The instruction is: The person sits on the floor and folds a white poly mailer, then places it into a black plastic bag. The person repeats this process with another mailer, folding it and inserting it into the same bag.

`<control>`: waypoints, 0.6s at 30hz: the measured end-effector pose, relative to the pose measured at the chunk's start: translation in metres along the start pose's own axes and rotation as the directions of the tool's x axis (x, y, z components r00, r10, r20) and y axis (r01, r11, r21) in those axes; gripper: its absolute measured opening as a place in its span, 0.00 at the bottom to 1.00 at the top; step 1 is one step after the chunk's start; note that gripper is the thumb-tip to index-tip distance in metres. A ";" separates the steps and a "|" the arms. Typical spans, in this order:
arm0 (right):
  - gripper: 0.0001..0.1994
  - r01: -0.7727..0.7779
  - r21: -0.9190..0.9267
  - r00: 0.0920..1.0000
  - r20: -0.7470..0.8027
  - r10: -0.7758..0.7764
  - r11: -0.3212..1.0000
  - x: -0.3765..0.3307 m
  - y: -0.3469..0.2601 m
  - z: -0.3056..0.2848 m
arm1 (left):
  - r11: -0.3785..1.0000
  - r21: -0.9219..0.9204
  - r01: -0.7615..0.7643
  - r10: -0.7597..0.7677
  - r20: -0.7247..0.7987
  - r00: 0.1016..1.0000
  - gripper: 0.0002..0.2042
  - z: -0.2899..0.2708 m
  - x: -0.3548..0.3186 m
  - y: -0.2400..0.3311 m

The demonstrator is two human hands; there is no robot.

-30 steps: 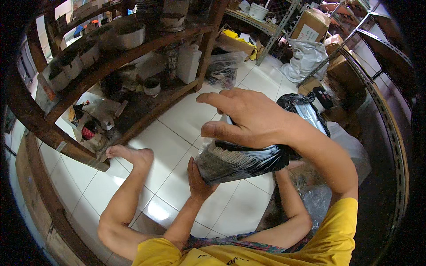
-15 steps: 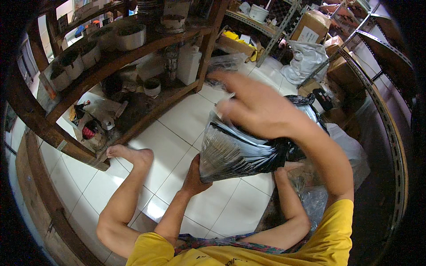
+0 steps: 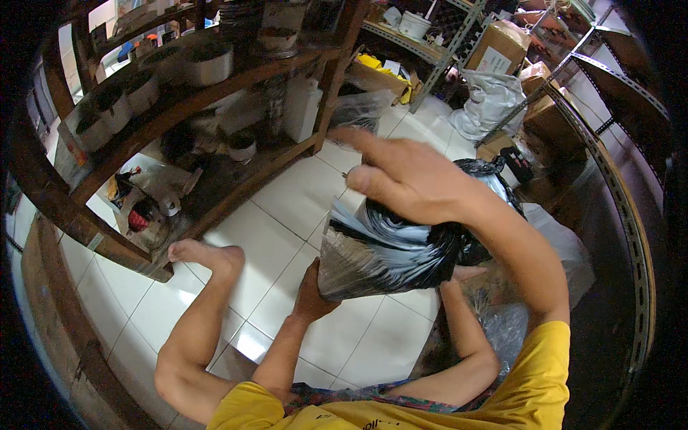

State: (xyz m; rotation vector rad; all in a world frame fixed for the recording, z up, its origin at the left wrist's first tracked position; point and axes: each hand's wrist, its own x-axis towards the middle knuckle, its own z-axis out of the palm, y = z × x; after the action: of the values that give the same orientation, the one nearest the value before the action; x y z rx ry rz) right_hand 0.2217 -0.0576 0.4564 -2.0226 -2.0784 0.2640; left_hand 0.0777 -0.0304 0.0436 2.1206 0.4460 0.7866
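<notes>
A thick fanned stack of thin black and grey plastic sheets point(image 3: 358, 265), which look like plastic bags, hangs above the floor between my legs. My left hand point(image 3: 313, 294) is closed round its near left corner, with the fingers mostly hidden underneath. Over the far side of the stack reaches my right hand point(image 3: 412, 179), slightly blurred, its thumb and fingers apart and pointing left. Nothing shows between them. The stack's right end is bunched in dark folds point(image 3: 476, 240) beneath my right forearm, next to more black plastic point(image 3: 487, 168).
On the left stands a wooden shelf point(image 3: 215, 222) holding several white pots point(image 3: 210, 64). Metal racks point(image 3: 616, 172) run along the right, with cardboard boxes point(image 3: 499, 46) and a white sack point(image 3: 487, 104) at the back. Clear plastic point(image 3: 559, 244) lies beyond my right leg on the tiled floor point(image 3: 272, 215).
My right hand has shifted slightly, its fingers showing more clearly now. The stack's upper sheets have spread and curled, baring more pale grey layers. My left hand keeps its hold, slightly lower.
</notes>
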 end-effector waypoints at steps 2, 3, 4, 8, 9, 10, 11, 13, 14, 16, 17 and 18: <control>0.36 0.097 -0.086 0.988 -0.111 -0.106 0.992 0.003 0.010 0.011 | 1.000 0.010 -0.005 0.005 0.015 1.000 0.56 0.000 -0.001 -0.003; 0.37 0.053 -0.062 0.997 -0.057 -0.057 0.997 0.005 0.006 0.013 | 1.000 -0.010 0.022 -0.022 0.010 1.000 0.57 -0.005 0.001 0.003; 0.37 0.022 -0.051 0.999 -0.029 -0.023 0.998 0.007 0.003 0.007 | 0.998 -0.030 0.049 -0.049 0.006 0.999 0.57 -0.009 0.003 0.008; 0.37 0.123 -0.126 0.991 -0.045 -0.129 0.984 0.004 -0.001 0.022 | 0.989 -0.149 -0.014 0.006 -0.057 0.998 0.59 -0.008 0.007 0.018; 0.36 0.077 -0.067 0.996 0.048 -0.074 0.995 0.008 -0.003 0.015 | 0.982 -0.190 0.011 -0.022 -0.057 0.998 0.60 -0.009 0.007 0.023; 0.37 0.104 -0.057 0.994 -0.038 -0.106 0.993 0.009 -0.001 0.009 | 0.973 -0.229 0.036 -0.050 -0.057 0.997 0.60 -0.010 0.006 0.025; 0.37 0.133 -0.055 0.983 -0.121 -0.139 0.990 0.007 -0.001 0.004 | 0.982 -0.187 0.028 -0.042 -0.069 0.997 0.60 -0.006 0.004 0.022; 0.36 0.163 -0.146 0.977 -0.112 -0.179 0.976 0.002 0.002 0.015 | 0.995 -0.101 0.016 -0.025 -0.090 0.996 0.59 -0.001 0.002 0.017; 0.36 0.115 -0.106 0.984 -0.126 -0.128 0.988 0.002 0.002 0.012 | 0.991 -0.133 0.020 -0.031 -0.085 0.996 0.59 0.003 0.000 0.015; 0.37 0.015 -0.014 0.986 -0.165 -0.017 1.000 0.001 0.005 0.000 | 0.983 -0.182 0.025 -0.037 -0.060 0.997 0.59 -0.007 0.004 0.024; 0.39 0.084 0.065 0.950 -0.306 -0.060 0.994 -0.008 0.008 -0.016 | 0.985 -0.172 0.011 -0.022 -0.063 0.998 0.62 0.001 0.002 0.015; 0.39 0.044 0.050 0.975 -0.220 -0.032 0.998 -0.010 0.013 -0.007 | 0.988 -0.153 0.007 -0.019 -0.077 0.997 0.65 0.011 -0.003 0.003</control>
State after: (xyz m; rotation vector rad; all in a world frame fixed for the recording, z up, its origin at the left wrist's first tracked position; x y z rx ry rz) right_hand 0.2361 -0.0675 0.4588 -1.8847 -1.9502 0.0854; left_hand 0.0826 -0.0399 0.0394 1.9482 0.4269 0.8704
